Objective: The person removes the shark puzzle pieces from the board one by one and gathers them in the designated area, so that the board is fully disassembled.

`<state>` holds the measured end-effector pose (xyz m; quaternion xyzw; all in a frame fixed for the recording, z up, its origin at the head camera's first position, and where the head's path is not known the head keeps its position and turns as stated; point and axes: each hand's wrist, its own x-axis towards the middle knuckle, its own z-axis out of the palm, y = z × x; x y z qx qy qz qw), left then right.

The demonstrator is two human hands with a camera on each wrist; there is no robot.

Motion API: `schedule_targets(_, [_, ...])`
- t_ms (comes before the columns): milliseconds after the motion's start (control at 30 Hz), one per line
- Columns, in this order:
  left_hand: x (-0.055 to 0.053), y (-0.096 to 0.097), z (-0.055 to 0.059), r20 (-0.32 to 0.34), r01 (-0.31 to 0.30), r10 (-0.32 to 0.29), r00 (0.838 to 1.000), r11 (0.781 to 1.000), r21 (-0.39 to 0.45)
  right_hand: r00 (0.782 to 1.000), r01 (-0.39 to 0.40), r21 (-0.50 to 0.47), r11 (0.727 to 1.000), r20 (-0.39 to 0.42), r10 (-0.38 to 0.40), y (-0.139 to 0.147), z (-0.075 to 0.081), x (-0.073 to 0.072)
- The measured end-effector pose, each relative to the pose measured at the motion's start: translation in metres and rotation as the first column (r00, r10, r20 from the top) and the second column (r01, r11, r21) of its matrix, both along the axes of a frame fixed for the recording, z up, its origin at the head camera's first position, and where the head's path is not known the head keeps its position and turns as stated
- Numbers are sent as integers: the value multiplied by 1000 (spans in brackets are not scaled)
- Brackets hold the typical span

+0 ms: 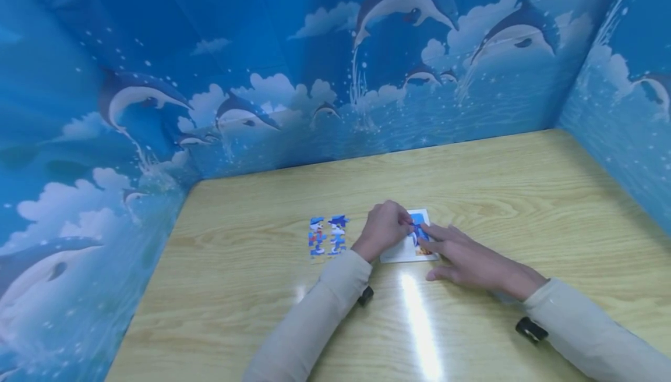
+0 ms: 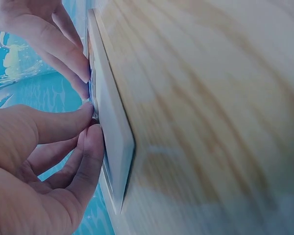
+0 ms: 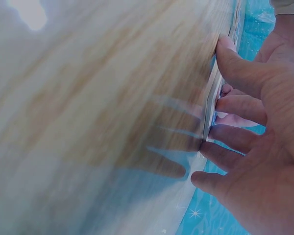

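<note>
A white puzzle tray (image 1: 398, 252) lies flat on the table, with joined blue pieces (image 1: 418, 218) along its right side. My left hand (image 1: 385, 227) reaches over the tray, thumb and forefinger pinching a puzzle piece mostly hidden by the fingertips. In the left wrist view, that pinch sits right at the tray (image 2: 118, 132) surface. From the right, my right hand (image 1: 469, 257) rests extended fingertips on the assembled pieces and the tray edge. Its thumb and fingers are spread apart in the right wrist view.
Left of the tray, loose puzzle pieces lie in two columns, a left one (image 1: 317, 236) and a right one (image 1: 338, 235). The wood-grain table (image 1: 236, 289) carries a bright light reflection in front. Blue dolphin-print curtains (image 1: 293, 108) enclose its back and sides.
</note>
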<state>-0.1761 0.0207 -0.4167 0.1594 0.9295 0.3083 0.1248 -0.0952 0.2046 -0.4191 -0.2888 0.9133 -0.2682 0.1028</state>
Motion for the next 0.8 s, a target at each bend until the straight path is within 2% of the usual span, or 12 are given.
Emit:
schedule_targets(233, [0, 4, -1, 31, -35, 35, 999, 999, -8, 1000, 0, 8, 1000, -3, 0, 0, 0, 0])
schedule_targets(500, [1, 4, -1, 31, -69, 68, 997, 997, 35, 1000, -4, 7, 1000, -9, 4, 0, 0, 0])
schedule_targets(800, [0, 4, -1, -12, -63, 64, 998, 997, 48, 1000, -9, 1, 1000, 1, 9, 0, 3, 2])
